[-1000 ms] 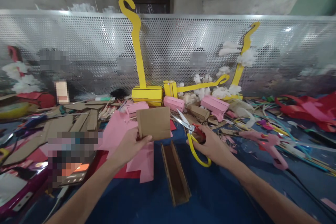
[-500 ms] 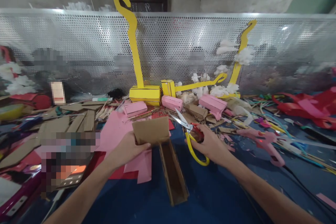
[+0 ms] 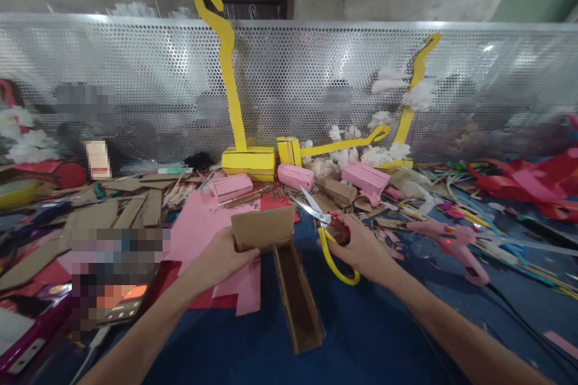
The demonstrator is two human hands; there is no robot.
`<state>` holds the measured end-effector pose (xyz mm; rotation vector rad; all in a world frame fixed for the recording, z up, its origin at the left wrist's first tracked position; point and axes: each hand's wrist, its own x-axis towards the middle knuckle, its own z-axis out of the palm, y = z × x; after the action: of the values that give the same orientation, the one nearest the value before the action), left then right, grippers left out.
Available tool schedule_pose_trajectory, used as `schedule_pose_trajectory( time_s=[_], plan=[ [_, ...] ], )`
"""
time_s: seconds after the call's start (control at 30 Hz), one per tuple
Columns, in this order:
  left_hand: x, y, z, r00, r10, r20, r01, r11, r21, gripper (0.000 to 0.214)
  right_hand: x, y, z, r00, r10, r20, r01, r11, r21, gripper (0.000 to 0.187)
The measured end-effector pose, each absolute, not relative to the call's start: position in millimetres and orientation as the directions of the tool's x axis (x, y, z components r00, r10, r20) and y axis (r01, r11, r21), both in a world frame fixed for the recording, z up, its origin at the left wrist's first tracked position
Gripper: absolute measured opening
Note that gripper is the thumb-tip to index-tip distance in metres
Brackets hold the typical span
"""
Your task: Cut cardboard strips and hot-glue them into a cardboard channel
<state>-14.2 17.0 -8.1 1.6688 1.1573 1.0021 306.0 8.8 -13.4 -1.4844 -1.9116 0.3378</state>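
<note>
My left hand (image 3: 230,251) pinches the lower left part of a flat brown cardboard piece (image 3: 264,227), its thumb in front. The piece stands tilted up, just beyond the far end of a long open cardboard trough (image 3: 300,301) on the blue table; whether the two touch is unclear. My right hand (image 3: 359,243) is closed round the handles of a pair of scissors (image 3: 326,225), one handle yellow and one red. Their blades are spread and point up and left, apart from the cardboard.
A pink glue gun (image 3: 451,243) with a glowing red light lies to the right. Pink paper (image 3: 194,228) and cardboard scraps (image 3: 130,210) lie left. Small pink boxes (image 3: 295,176) and a yellow hooked stand (image 3: 248,161) are ahead, before a perforated metal panel (image 3: 289,72).
The cardboard piece in my left hand has shifted slightly right and down. My right hand and the scissors have hardly moved.
</note>
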Motion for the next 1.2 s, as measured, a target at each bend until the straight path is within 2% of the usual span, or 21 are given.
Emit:
schedule_pose_trajectory(
  time_s=[0.17,0.3,0.43,0.6,0.67,0.87,1.2],
  plan=[
    [-14.8,18.3,-4.2,0.230,0.964,0.131,0.229,-0.184,0.956,0.039,306.9,10.1,-15.5,-0.079,0.929,0.363,0.741,0.298,-0.602,0.035],
    [-14.1,16.6,10.3,0.109,0.982,0.152,0.184,-0.171,0.968,0.039,305.0,7.9,-8.0,-0.043,0.925,0.377,0.722,0.289,-0.628,0.036],
    [-12.4,12.0,24.5,-0.008,0.990,0.141,-0.060,-0.141,0.988,0.047,300.6,-5.4,7.9,-0.108,0.937,0.333,0.664,0.318,-0.677,0.031],
    [-4.2,4.1,33.2,-0.089,0.976,0.198,-0.311,-0.216,0.925,0.049,294.2,-31.2,19.1,-0.269,0.937,0.224,0.478,0.332,-0.813,0.031],
    [0.6,-0.8,33.4,-0.077,0.975,0.209,-0.358,-0.222,0.907,0.047,289.6,-40.8,22.5,-0.307,0.935,0.177,0.475,0.312,-0.823,0.030],
    [12.8,-16.3,31.6,0.007,0.980,0.197,-0.345,-0.182,0.921,0.040,274.0,-57.0,35.8,-0.315,0.949,0.024,0.669,0.240,-0.704,0.029],
    [23.1,-24.6,26.3,0.185,0.961,0.207,-0.341,-0.135,0.930,0.034,270.0,-54.3,28.1,-0.373,0.928,0.013,0.468,0.201,-0.861,0.026]
  ],
)
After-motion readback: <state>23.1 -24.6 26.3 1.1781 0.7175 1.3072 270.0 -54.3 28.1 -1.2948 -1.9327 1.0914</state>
